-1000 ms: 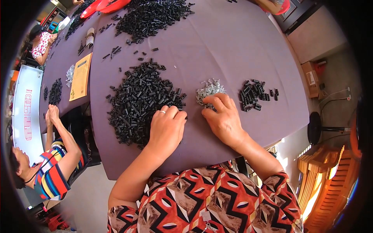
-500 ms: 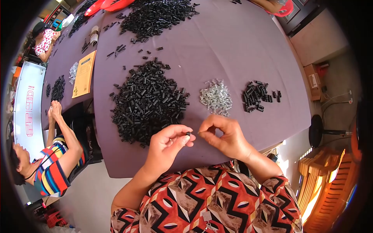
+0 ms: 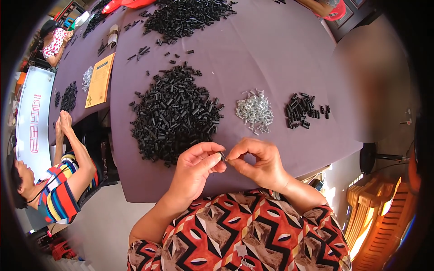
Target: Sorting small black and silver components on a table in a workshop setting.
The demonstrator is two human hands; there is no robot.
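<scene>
Close to the table's near edge, my left hand (image 3: 195,168) pinches a small black tube-shaped piece (image 3: 222,156) between thumb and fingers. My right hand (image 3: 263,163) is closed in a pinch, its fingertips right at the end of that piece; whatever is between them is too small to make out. Just beyond my left hand spreads a large heap of short black tubes (image 3: 176,113). A smaller pile of tiny shiny, silvery pieces (image 3: 254,111) lies beyond my right hand. To the right of it is a small group of similar black tubes (image 3: 300,110).
More black pieces (image 3: 181,20) are heaped at the table's far side, near red trays (image 3: 135,3). A yellow envelope (image 3: 100,80) lies left. One person in stripes (image 3: 68,187) sits at the left; others work farther off. Stacked orange chairs (image 3: 379,212) stand at the right.
My right hand has come slightly left, so its fingertips now meet the black piece in my left hand. The whole view has shifted a little.
</scene>
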